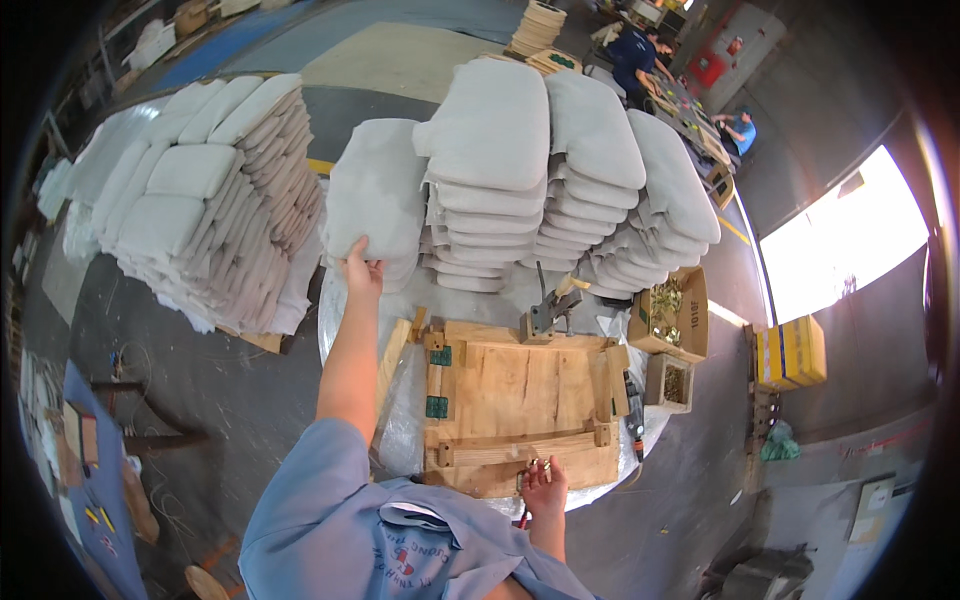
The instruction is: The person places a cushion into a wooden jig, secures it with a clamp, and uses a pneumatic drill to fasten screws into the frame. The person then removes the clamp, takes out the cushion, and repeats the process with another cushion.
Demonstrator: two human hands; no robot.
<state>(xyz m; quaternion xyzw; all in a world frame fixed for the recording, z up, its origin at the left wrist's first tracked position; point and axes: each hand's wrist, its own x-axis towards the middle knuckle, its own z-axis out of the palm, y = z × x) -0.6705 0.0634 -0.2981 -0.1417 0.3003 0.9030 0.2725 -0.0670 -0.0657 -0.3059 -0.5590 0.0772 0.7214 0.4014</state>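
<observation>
Cushion (pixel 375 195), grey, soft, likely light; left hand (pixel 360 265) grip clasps its lower edge. Right hand (pixel 543 487) grip pinches small metal pieces (pixel 533 466) at wooden jig (pixel 520 405) on worktop (pixel 400 420).

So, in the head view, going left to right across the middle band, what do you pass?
Leaning stack of grey cushions on the floor → left hand on a grey cushion → wooden jig board → small open box → yellow crates.

Two cardboard boxes (pixel 672 318), one wooden jig (pixel 520 405).
</observation>
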